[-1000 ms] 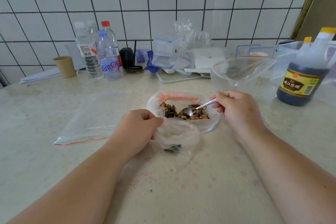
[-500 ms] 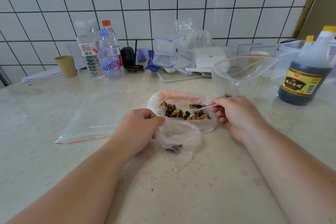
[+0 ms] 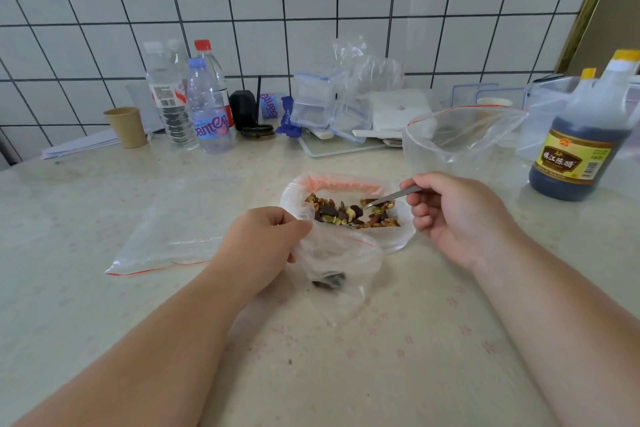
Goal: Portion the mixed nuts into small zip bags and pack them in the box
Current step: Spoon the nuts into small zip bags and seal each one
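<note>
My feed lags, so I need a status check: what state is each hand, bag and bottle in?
Left hand: grips small clear zip bag, open, few nuts inside.
Right hand: holds metal spoon in mixed nuts.
Large clear bag: open, upright.
Dark vinegar bottle: capped.

Frame centre: mixed nuts (image 3: 349,213) in an open bag (image 3: 398,239), small zip bag (image 3: 341,262) just below, flat bag (image 3: 173,236) left, bottles (image 3: 188,104) upper left.
</note>
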Demonstrator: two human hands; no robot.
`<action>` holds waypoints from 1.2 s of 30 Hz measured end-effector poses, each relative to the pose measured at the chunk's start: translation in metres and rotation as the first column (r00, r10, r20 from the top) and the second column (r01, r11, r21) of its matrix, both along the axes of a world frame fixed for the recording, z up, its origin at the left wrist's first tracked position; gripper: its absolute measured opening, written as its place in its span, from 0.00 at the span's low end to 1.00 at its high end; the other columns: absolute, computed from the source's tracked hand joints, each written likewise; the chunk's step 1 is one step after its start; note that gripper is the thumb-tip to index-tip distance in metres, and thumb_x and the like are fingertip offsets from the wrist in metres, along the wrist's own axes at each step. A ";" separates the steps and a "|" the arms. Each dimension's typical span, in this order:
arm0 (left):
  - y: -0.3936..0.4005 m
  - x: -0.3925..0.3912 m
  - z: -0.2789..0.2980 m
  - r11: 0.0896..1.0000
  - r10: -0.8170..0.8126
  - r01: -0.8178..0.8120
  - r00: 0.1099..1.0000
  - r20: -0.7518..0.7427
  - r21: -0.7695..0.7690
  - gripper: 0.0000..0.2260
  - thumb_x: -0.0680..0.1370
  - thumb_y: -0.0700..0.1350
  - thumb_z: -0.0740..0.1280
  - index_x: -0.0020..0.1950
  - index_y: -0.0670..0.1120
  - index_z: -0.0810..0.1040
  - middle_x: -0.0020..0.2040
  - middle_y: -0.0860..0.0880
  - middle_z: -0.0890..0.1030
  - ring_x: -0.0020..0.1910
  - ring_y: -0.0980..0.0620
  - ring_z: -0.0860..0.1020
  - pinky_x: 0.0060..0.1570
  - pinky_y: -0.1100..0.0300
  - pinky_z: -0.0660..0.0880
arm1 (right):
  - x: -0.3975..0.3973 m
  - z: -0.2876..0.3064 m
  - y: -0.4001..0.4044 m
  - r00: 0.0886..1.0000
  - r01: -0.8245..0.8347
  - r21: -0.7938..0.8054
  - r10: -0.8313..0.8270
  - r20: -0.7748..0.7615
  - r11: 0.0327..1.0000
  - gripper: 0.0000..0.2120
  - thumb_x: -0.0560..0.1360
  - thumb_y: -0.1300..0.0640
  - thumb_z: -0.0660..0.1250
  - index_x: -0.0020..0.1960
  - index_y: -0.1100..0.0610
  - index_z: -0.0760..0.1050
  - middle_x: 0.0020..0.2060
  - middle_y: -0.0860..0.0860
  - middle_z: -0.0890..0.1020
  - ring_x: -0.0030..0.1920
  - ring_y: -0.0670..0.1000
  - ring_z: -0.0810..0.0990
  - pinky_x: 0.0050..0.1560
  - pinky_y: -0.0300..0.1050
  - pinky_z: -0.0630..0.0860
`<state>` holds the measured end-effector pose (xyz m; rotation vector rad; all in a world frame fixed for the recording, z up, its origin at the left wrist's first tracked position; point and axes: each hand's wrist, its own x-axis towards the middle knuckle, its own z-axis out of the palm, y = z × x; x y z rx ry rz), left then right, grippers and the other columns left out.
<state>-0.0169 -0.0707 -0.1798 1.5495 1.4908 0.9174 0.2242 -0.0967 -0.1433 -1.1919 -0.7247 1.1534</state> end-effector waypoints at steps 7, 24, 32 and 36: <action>-0.001 0.001 0.001 1.000 0.004 -0.004 1.000 -0.023 -0.003 0.15 0.78 0.53 0.71 0.31 0.53 0.79 0.25 0.55 0.78 0.21 0.56 0.68 0.26 0.65 0.65 | -0.005 -0.005 -0.009 0.926 -0.231 0.234 0.140 0.350 0.944 0.13 0.79 0.54 0.66 0.40 0.57 0.84 0.30 0.52 0.77 0.30 0.48 0.73 0.29 0.38 0.69; 0.000 0.000 0.001 1.000 0.016 -0.016 1.000 -0.015 -0.004 0.11 0.76 0.53 0.72 0.37 0.48 0.81 0.28 0.53 0.82 0.26 0.53 0.72 0.32 0.59 0.68 | 0.003 -0.018 -0.001 0.838 0.135 0.276 -0.259 0.481 0.952 0.07 0.76 0.48 0.71 0.42 0.47 0.86 0.34 0.47 0.86 0.36 0.43 0.83 0.42 0.40 0.78; 0.000 0.001 0.002 1.000 0.013 -0.013 0.999 -0.039 0.004 0.11 0.76 0.54 0.71 0.35 0.51 0.81 0.28 0.54 0.82 0.28 0.53 0.75 0.33 0.59 0.70 | -0.007 -0.025 0.005 0.712 0.030 0.228 -0.181 0.679 0.973 0.05 0.76 0.44 0.70 0.43 0.40 0.84 0.33 0.37 0.84 0.34 0.34 0.79 0.33 0.28 0.69; 0.000 0.001 0.001 1.000 0.016 -0.016 0.999 -0.045 0.008 0.11 0.76 0.54 0.71 0.36 0.51 0.82 0.28 0.54 0.82 0.27 0.54 0.74 0.32 0.60 0.69 | -0.002 -0.024 0.006 0.767 0.044 0.224 -0.177 0.617 0.974 0.09 0.77 0.46 0.69 0.40 0.42 0.85 0.32 0.42 0.84 0.31 0.38 0.78 0.34 0.32 0.71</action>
